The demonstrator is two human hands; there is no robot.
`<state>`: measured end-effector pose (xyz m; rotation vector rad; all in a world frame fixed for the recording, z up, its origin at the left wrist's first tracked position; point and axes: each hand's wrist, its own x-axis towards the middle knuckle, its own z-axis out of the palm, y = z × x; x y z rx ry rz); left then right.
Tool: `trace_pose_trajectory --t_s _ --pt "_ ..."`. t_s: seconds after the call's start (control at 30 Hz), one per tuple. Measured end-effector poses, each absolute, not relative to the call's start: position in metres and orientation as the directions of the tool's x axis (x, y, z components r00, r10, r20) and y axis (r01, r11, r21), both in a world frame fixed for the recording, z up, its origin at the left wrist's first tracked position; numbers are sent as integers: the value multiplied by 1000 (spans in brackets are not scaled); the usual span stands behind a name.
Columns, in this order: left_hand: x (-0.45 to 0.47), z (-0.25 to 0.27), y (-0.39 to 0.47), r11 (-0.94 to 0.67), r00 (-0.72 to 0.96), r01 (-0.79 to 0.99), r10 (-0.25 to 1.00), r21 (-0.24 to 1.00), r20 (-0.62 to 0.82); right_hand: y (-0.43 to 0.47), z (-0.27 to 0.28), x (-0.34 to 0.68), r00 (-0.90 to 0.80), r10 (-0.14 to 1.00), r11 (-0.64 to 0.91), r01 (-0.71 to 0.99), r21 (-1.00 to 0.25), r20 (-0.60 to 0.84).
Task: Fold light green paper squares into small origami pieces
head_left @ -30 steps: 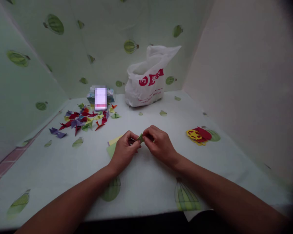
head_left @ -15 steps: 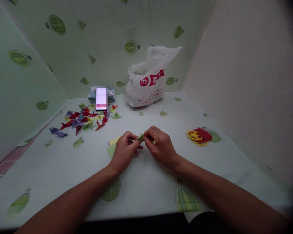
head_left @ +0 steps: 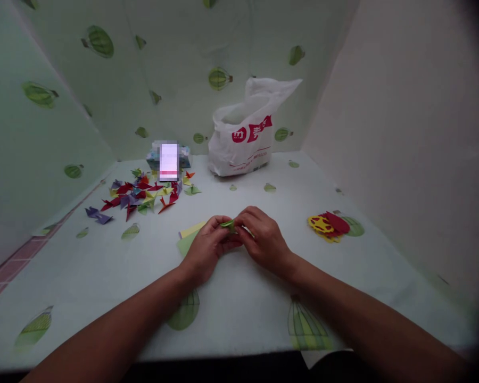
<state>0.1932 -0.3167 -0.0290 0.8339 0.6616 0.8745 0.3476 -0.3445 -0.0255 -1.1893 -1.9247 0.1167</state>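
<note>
Between my fingertips is a small folded piece of green paper (head_left: 228, 225), partly hidden by them. My left hand (head_left: 209, 242) pinches it from the left, thumb on top. From the other side my right hand (head_left: 261, 234) grips its right end, fingers curled. Under and beside my left hand lie loose paper sheets, a green sheet (head_left: 186, 244) and a yellow sheet (head_left: 191, 230). Farther off at the left is a pile of folded paper cranes (head_left: 131, 199) in red, purple, yellow, green and orange.
A white plastic bag (head_left: 239, 143) stands at the back. Left of it, a lit phone (head_left: 169, 159) leans against a tissue box (head_left: 186, 158). Yellow and red paper cut-outs (head_left: 323, 225) lie on the right of the balloon-patterned tablecloth (head_left: 239, 308). Walls close in on both sides.
My hands have drawn closer together around the green paper, which now lies flatter. The left fingers reach farther beneath it. The whole view has shifted slightly.
</note>
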Motion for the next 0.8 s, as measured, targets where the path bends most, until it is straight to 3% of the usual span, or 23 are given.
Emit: trace_pose_trajectory --t_s 0.2,0.5,0.8 --pt "192 -29 -315 445 549 -454 822 772 -151 -345 -25 347 -228 721 596 686 -418 655" --pt "188 -26 -310 454 512 -377 828 807 -227 -342 -28 346 -351 593 692 683 -236 724" --pt "187 -28 -309 400 493 -341 847 851 -200 -341 -26 347 -396 542 711 686 -153 741"
